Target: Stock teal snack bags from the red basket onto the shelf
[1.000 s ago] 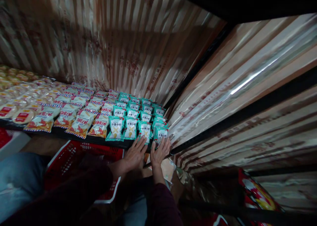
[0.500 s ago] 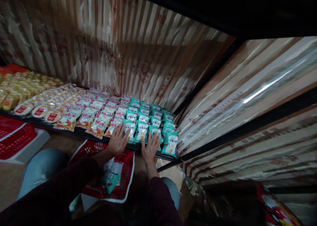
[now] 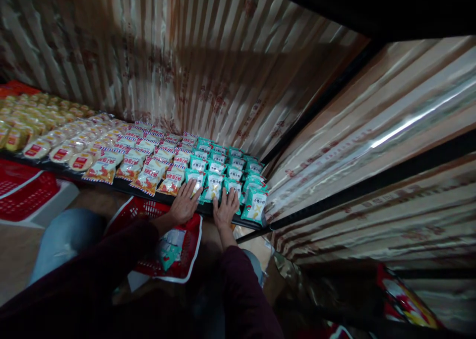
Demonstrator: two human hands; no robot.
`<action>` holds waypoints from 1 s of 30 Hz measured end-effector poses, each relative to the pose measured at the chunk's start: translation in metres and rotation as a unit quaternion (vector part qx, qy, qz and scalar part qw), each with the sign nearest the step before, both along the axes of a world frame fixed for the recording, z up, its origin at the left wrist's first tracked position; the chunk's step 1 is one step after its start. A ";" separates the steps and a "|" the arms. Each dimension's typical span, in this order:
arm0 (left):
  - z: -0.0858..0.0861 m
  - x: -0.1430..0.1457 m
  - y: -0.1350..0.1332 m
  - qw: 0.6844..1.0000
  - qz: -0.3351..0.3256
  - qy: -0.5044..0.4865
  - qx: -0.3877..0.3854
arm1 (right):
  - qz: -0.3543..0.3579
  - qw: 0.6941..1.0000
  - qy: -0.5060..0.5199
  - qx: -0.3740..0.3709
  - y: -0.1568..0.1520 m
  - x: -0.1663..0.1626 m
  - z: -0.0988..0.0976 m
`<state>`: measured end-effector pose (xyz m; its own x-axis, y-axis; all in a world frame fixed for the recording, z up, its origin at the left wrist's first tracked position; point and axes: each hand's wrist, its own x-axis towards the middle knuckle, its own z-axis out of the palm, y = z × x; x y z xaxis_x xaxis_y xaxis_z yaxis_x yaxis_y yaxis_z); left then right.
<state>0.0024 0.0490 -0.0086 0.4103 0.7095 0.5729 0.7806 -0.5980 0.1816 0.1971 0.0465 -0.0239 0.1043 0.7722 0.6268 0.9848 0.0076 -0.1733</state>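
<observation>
Rows of small teal-and-white snack bags stand at the right end of a black shelf. My left hand lies with fingers stretched out against a front-row teal bag. Beside it, my right hand rests, fingers spread, on the front of another teal bag. Neither hand grips anything. To the right of my hands, one more teal bag leans at the shelf's corner. Left of the teal rows are red-and-orange snack bags with striped tops.
Round packaged snacks and yellow packets fill the shelf's left part. Below stands a red basket holding a teal bag; another red basket is at left. Corrugated sheeting and a black post bound the shelf.
The camera view has shifted a little, so the shelf and baskets sit slightly higher in the picture. My left hand has moved slightly right and lower on the teal bags; the right stays on its bag.
</observation>
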 end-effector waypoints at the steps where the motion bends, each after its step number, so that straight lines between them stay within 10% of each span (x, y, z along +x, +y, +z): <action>1: 0.001 -0.002 -0.001 1.000 -0.019 0.008 0.001 | 0.000 1.000 0.005 -0.004 0.000 0.000 0.000; 30: 0.005 -0.021 -0.009 0.993 -0.113 0.011 -0.031 | 0.032 0.999 -0.032 -0.008 -0.001 0.001 0.002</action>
